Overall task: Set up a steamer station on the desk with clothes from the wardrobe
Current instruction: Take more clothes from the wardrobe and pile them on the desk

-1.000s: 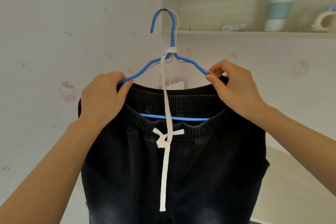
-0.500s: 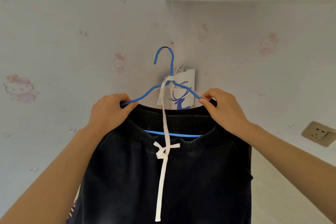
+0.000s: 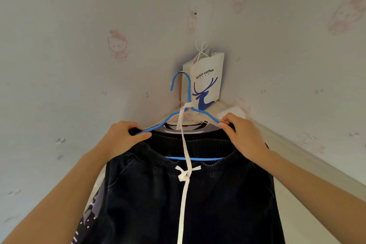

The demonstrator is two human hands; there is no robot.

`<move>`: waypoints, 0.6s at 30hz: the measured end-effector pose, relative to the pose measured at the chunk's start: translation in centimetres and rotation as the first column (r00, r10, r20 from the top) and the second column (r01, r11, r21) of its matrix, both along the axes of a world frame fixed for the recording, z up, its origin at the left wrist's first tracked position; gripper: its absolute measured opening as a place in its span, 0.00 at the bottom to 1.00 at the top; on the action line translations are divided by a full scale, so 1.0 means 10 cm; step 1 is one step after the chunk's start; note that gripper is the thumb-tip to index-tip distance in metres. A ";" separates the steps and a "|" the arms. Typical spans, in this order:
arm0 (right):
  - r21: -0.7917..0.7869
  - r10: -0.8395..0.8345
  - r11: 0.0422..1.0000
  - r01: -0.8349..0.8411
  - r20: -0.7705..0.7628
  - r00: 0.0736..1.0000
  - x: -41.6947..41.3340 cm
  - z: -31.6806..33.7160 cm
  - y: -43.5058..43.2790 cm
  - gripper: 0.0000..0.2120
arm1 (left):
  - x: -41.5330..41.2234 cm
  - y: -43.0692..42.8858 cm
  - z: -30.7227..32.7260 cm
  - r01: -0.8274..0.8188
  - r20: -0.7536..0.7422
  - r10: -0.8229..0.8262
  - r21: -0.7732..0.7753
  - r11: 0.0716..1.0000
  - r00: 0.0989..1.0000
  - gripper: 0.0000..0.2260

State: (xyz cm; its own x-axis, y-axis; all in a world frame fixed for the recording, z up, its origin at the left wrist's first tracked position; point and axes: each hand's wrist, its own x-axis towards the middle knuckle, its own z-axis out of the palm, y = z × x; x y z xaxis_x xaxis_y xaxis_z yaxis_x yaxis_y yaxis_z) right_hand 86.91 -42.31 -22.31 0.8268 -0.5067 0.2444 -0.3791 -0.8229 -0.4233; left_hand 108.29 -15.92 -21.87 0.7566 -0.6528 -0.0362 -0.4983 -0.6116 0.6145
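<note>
A blue wire hanger (image 3: 189, 93) carries dark denim trousers (image 3: 198, 204) with an elastic waistband and a long white drawstring (image 3: 185, 176) looped over the hanger's neck. My left hand (image 3: 123, 138) grips the hanger's left shoulder together with the waistband. My right hand (image 3: 242, 134) pinches the right shoulder. A second garment with a printed sleeve (image 3: 89, 214) hangs behind the trousers, and a pale hanger shows under the blue one. The hook is free, touching nothing, in front of the room's corner.
A white paper coffee bag (image 3: 206, 81) with a blue deer hangs by its string from a nail (image 3: 195, 13) in the corner. Pale wallpapered walls meet there. The light desk top (image 3: 297, 214) lies below on the right.
The hanger with the trousers has come down from the shelf edge, and my view has tilted downward. The shelf has left the frame and the coffee bag is now in full view.
</note>
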 end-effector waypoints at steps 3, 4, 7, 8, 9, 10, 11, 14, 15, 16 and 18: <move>-0.009 -0.010 1.000 0.010 -0.013 1.000 0.14 -0.06 -0.02 0.10 | 0.12 -0.06 -0.16 -0.111 0.000 0.111 -0.083 0.990 0.994 0.11; -0.007 -0.023 1.000 0.023 0.002 1.000 0.21 -0.05 -0.04 0.10 | 0.16 -0.09 -0.17 -0.142 0.003 0.144 -0.112 0.984 0.990 0.12; -0.006 -0.045 0.999 0.045 0.048 0.998 0.41 0.05 -0.13 0.12 | 0.35 -0.23 -0.08 -0.176 0.046 0.185 -0.156 0.972 0.982 0.13; -0.014 -0.046 0.999 0.047 0.052 0.998 0.49 0.08 -0.17 0.12 | 0.44 -0.28 -0.04 -0.173 0.065 0.185 -0.153 0.973 0.981 0.13; -0.028 -0.044 0.999 0.046 0.055 0.998 0.59 0.10 -0.22 0.13 | 0.55 -0.33 0.00 -0.169 0.087 0.183 -0.146 0.975 0.979 0.13; -0.039 -0.040 0.998 0.043 0.054 0.998 0.69 0.12 -0.26 0.13 | 0.66 -0.37 0.03 -0.164 0.108 0.180 -0.141 0.976 0.978 0.14; -0.047 -0.037 0.998 0.040 0.057 0.998 0.80 0.14 -0.32 0.13 | 0.76 -0.42 0.06 -0.155 0.119 0.172 -0.138 0.978 0.978 0.14; -0.064 -0.019 0.998 0.022 0.048 0.999 1.10 0.14 -0.48 0.14 | 1.00 -0.53 0.05 -0.131 0.134 0.149 -0.133 0.982 0.980 0.13; -0.065 -0.011 0.998 0.013 0.032 0.999 1.17 0.10 -0.52 0.14 | 1.05 -0.56 0.00 -0.131 0.136 0.147 -0.122 0.984 0.980 0.13; -0.059 -0.007 0.998 0.008 0.009 1.000 1.22 0.03 -0.55 0.13 | 1.09 -0.59 -0.06 -0.133 0.133 0.146 -0.104 0.986 0.980 0.14; -0.039 -0.012 0.999 0.011 -0.037 0.999 1.27 -0.19 -0.61 0.13 | 1.13 -0.65 -0.27 -0.133 0.108 0.140 -0.076 0.988 0.984 0.13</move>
